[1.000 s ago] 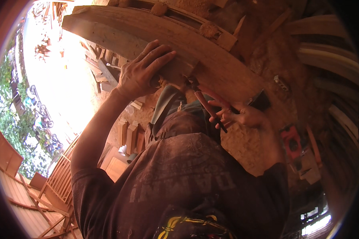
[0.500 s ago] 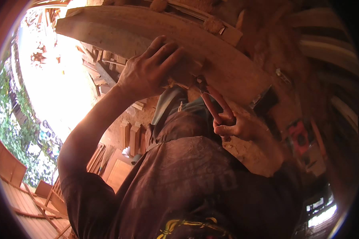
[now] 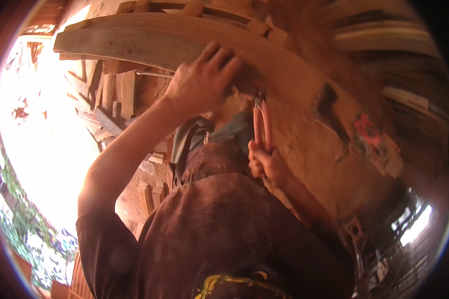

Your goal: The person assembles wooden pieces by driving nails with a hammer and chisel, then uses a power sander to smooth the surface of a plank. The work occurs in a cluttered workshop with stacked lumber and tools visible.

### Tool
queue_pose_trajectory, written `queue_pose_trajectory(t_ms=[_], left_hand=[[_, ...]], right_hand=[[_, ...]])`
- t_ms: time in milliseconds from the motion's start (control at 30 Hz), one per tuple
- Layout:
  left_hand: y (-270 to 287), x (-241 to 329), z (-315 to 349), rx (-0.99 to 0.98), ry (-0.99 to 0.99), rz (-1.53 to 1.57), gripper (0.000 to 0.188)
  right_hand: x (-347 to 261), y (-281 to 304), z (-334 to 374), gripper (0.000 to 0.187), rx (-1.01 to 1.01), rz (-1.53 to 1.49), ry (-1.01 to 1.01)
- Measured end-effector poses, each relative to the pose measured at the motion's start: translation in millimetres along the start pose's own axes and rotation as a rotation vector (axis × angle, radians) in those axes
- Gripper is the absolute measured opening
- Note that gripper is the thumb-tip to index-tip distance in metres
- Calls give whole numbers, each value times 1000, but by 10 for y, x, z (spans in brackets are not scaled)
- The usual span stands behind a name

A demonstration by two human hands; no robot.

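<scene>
A long wooden plank (image 3: pixel 149 42) lies across the space in front of me, its grain running from upper left to lower right. My left hand (image 3: pixel 202 82) rests over its near edge, fingers stretched across the wood and its thumb mostly hidden. Closed round the red handles of a pair of pliers (image 3: pixel 262 119) is my right hand (image 3: pixel 267 162). The pliers point away from me, and their dark jaws are beside the plank's near edge, close to the left fingers. Blur hides whether the jaws bite on anything.
Wood offcuts (image 3: pixel 127 92) are piled at left, beside a glaring bright opening. Several short blocks (image 3: pixel 152 194) stand nearer my left side. A red-and-black tool or machine (image 3: pixel 369 132), blurred, lies at right on dusty ground. Stacked boards (image 3: pixel 384 37) fill the far right.
My right hand has swung the pliers inward, so they point straighter ahead and their handles are closer together. My left hand stays on the plank. The whole view has shifted.
</scene>
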State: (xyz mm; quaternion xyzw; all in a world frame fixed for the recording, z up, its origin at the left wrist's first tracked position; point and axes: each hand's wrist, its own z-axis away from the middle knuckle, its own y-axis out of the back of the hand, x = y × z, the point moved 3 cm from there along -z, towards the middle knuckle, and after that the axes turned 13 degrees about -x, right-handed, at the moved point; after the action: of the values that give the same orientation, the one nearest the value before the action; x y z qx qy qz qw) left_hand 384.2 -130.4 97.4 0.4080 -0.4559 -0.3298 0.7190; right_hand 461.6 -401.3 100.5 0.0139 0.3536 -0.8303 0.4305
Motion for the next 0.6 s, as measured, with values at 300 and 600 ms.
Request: queue_pose_trajectory(t_ms=[300,600], left_hand=[[-12,71,64,41,-22,22,93],[47,42,101,3,-69,-20,89]], right_hand=[[-249,470,518,44,637,1496,179],[-779,428,533,72,712,1883,353]])
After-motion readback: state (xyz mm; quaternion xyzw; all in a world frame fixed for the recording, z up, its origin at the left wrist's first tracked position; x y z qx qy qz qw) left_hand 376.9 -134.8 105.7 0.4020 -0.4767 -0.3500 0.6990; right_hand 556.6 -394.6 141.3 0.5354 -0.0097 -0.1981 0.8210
